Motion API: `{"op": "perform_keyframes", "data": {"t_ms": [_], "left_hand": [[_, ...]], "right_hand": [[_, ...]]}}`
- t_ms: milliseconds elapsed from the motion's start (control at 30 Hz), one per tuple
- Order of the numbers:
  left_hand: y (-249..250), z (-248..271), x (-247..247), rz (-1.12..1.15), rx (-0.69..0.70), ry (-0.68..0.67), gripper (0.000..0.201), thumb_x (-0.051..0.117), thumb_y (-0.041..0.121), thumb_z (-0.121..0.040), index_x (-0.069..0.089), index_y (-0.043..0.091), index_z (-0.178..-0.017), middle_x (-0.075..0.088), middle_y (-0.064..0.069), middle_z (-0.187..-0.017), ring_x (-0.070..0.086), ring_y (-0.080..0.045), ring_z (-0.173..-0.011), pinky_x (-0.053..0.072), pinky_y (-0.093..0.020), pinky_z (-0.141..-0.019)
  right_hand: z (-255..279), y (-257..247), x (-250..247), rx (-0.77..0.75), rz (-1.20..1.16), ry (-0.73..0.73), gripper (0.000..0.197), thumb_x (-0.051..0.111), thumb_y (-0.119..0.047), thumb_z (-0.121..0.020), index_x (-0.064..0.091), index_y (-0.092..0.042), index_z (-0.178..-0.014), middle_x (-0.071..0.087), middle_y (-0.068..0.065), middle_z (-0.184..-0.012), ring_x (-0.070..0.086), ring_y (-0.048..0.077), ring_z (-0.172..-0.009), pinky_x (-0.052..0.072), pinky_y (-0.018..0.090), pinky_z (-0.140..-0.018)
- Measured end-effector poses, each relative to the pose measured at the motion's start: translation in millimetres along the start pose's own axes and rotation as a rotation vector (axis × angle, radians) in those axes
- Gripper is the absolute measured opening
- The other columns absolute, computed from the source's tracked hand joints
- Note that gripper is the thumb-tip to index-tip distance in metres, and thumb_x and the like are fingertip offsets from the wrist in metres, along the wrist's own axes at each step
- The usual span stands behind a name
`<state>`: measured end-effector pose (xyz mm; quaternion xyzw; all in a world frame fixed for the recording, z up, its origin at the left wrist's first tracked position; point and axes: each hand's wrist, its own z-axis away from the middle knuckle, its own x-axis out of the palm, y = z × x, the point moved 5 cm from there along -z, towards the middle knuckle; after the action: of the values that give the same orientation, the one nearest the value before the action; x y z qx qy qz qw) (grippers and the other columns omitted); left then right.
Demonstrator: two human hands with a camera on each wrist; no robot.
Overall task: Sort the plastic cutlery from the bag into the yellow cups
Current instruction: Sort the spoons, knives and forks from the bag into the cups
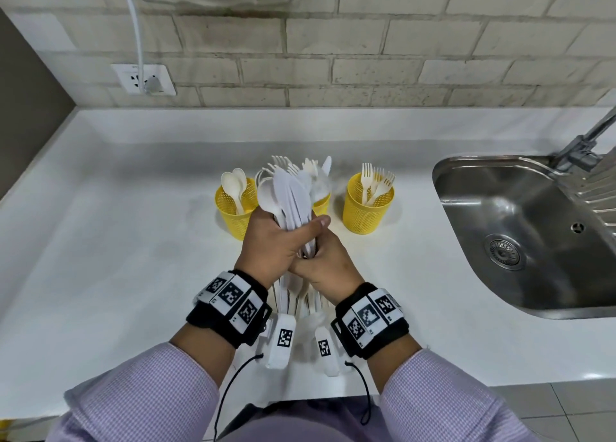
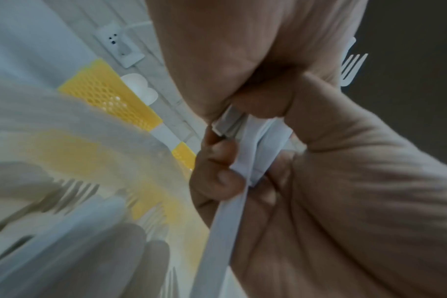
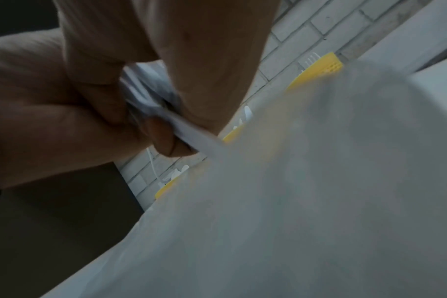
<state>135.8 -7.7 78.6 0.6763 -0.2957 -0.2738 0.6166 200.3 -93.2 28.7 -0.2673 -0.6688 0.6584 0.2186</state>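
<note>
Head view: left hand (image 1: 274,245) clamps a bundle of white cutlery (image 1: 289,197), right hand (image 1: 328,262) pinching its handles just below. Behind the bundle, three yellow cups (image 1: 362,214) stand on the desk (image 1: 133,228); spoons left, forks right.

A white stone countertop (image 1: 133,208) meets a pale brick wall (image 1: 366,41) bearing a white socket (image 1: 143,78); a steel sink (image 1: 520,241) sits right.
</note>
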Motion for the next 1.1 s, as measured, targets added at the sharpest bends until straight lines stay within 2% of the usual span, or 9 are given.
{"op": "perform_keyframes", "data": {"t_ms": [167,300,433,533,633,767,900,1000,1100], "left_hand": [[-0.5,-4.2,-7.6,0.134,-0.035,0.04,0.016,0.08,0.003,-0.085,0.073,0.001,-0.099,0.077,-0.005,-0.088,0.074,-0.019,-0.085,0.059,-0.035,-0.082],[6.8,-8.7,-11.8,0.197,-0.001,0.049,0.015,0.08,0.001,-0.085,0.072,0.003,-0.097,0.075,-0.001,-0.086,0.073,-0.019,-0.083,0.058,-0.034,-0.079],[9.2,-8.2,-10.0,0.189,0.019,0.032,0.018,0.081,0.0,-0.082,0.072,0.013,-0.09,0.073,-0.003,-0.086,0.072,-0.019,-0.083,0.06,-0.035,-0.079],[5.5,-4.6,-5.2,0.209,-0.003,0.011,0.026,0.082,-0.002,-0.081,0.076,0.02,-0.093,0.077,-0.006,-0.092,0.074,-0.024,-0.089,0.062,-0.043,-0.085],[0.9,-2.2,-2.0,0.188,-0.015,-0.008,0.018,0.08,-0.003,-0.083,0.071,0.011,-0.091,0.074,-0.001,-0.082,0.072,-0.022,-0.08,0.058,-0.039,-0.075],[5.7,-2.3,-2.5,0.201,0.008,0.006,0.019,0.079,-0.002,-0.084,0.069,0.014,-0.081,0.07,0.001,-0.076,0.068,-0.019,-0.075,0.054,-0.034,-0.072],[16.4,-3.0,-0.8,0.2,0.038,0.001,0.018,0.083,-0.002,-0.08,0.073,0.013,-0.084,0.076,-0.001,-0.082,0.072,-0.018,-0.078,0.06,-0.035,-0.074],[7.2,0.4,2.9,0.186,-0.026,-0.011,0.021,0.086,-0.003,-0.076,0.077,0.011,-0.089,0.08,-0.009,-0.091,0.077,-0.023,-0.086,0.062,-0.04,-0.083],[-4.7,2.5,3.9,0.135,-0.062,-0.022,0.025,0.088,-0.002,-0.075,0.075,0.0,-0.097,0.079,-0.012,-0.094,0.076,-0.023,-0.088,0.06,-0.039,-0.086]], "right_hand": [[0.6,8.1,5.4,0.068,-0.028,-0.1,0.063,0.071,-0.007,-0.085,0.045,-0.028,-0.139,0.069,-0.001,-0.121,0.07,0.012,-0.093,0.055,0.034,-0.083],[4.8,14.1,3.9,0.267,-0.057,-0.128,0.037,0.068,-0.019,-0.089,0.049,-0.024,-0.12,0.067,0.004,-0.08,0.059,0.014,-0.053,0.05,0.039,-0.059],[2.5,7.5,5.8,0.246,-0.104,-0.124,0.015,0.059,-0.021,-0.076,0.058,-0.024,-0.091,0.052,-0.005,-0.057,0.045,0.015,-0.051,0.04,0.044,-0.06],[-1.0,2.6,9.9,0.223,-0.258,-0.076,0.059,0.06,-0.022,-0.067,0.058,-0.053,-0.118,0.063,0.007,-0.085,0.046,0.016,-0.059,0.037,0.038,-0.059],[-2.8,-1.0,9.2,0.211,-0.431,-0.002,0.071,0.06,-0.014,-0.061,0.05,-0.021,-0.131,0.058,0.021,-0.13,0.05,0.022,-0.069,0.038,0.035,-0.058],[0.1,-2.6,1.5,0.358,-0.562,0.019,0.062,0.052,-0.011,-0.072,0.049,0.003,-0.132,0.061,0.028,-0.126,0.062,0.032,-0.095,0.051,0.04,-0.072],[5.5,6.7,1.7,0.534,-0.731,-0.044,0.047,0.044,-0.027,-0.09,0.059,-0.003,-0.127,0.071,0.016,-0.105,0.068,0.038,-0.092,0.056,0.046,-0.086],[7.2,0.8,4.4,0.55,-0.958,-0.069,0.056,0.052,-0.03,-0.086,0.058,-0.015,-0.14,0.068,0.014,-0.132,0.07,0.036,-0.108,0.056,0.049,-0.097],[8.3,-5.4,5.7,0.548,-1.003,-0.086,0.061,0.051,-0.032,-0.085,0.056,-0.011,-0.141,0.062,0.017,-0.141,0.07,0.031,-0.112,0.056,0.048,-0.097]]}}
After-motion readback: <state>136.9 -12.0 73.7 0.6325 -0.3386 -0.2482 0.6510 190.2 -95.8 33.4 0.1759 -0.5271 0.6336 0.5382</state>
